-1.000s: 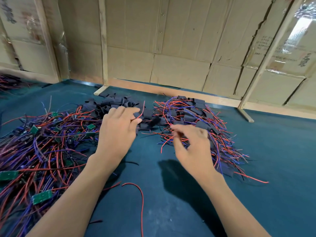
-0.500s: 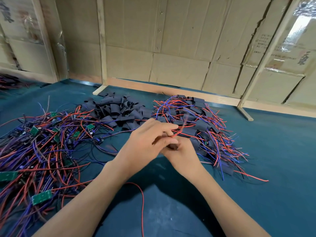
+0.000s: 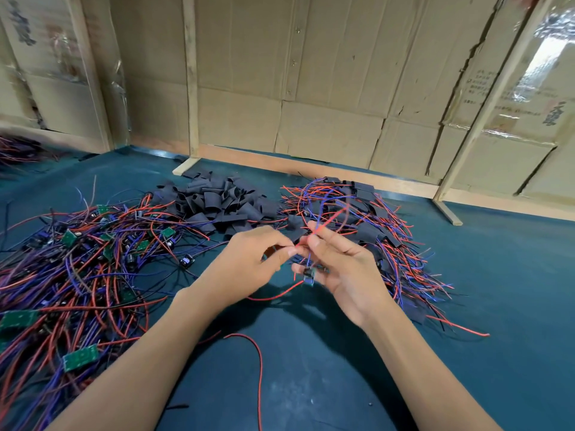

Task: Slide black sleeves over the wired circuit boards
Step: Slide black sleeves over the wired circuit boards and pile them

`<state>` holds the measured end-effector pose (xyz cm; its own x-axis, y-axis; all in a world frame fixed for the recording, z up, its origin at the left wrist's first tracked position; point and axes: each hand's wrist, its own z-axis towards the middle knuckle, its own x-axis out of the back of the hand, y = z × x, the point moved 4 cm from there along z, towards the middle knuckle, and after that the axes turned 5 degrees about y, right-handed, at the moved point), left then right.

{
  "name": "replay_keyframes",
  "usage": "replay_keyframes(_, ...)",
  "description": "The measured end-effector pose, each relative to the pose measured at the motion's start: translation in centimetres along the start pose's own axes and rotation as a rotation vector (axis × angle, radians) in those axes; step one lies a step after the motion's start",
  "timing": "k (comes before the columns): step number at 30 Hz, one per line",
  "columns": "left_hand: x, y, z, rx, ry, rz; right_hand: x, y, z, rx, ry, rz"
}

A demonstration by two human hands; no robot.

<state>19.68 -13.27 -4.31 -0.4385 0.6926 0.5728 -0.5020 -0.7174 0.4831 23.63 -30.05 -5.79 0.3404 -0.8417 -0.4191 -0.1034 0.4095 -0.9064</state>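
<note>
Holding one wired board (image 3: 308, 273) mid-air over the table's (image 3: 311, 384) centre: right hand (image 3: 348, 272) is gripping it low, its red and blue leads (image 3: 323, 223) running up and away toward the far edge. Left hand (image 3: 249, 259) is pinching something dark at the leads' base, likely a sleeve, can't confirm. Sleeve pile (image 3: 217, 203) is lying beyond the left hand, nearer to it; sleeved boards (image 3: 357, 219) are piling up far right.
</note>
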Motion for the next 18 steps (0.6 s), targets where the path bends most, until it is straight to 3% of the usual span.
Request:
replay_keyframes(3, 0.7, -0.3, 0.4, 0.060, 0.147, 0.089, 0.1, 0.5, 0.1, -0.089, -0.025, -0.063)
replay_keyframes(5, 1.6, -1.3, 0.4, 0.203, 0.243, 0.210, 0.4, 0.7, 0.2, -0.112, 0.020, -0.083)
replay_keyframes(8, 3.0, -3.8, -0.7, 0.509, 0.215, 0.581, 0.4, 0.3, 0.2, -0.093, 0.045, -0.081)
replay_keyframes(10, 3.5, -4.1, -1.2, 0.584, 0.224, 0.726, 0.2, -0.2, 0.1, -0.067, 0.033, -0.076)
replay_keyframes(12, 3.8, -3.0, -0.6, 0.473, 0.307, 0.597, 0.0, -0.6, 0.0, -0.046, 0.025, -0.007)
replay_keyframes(14, 3.4, -1.1, 0.3, 0.252, 0.286, 0.263, -0.3, -1.3, 0.0, -0.035, 0.005, 0.118)
replay_keyframes(16, 1.6, 1.2, 0.4, 0.158, 0.040, -0.085, -0.5, -2.1, 0.0, -0.001, -0.023, 0.250)
replay_keyframes(18, -1.2, 3.1, -0.5, 0.205, -0.261, -0.281, -0.4, -2.8, 0.0, 0.044, -0.042, 0.350)
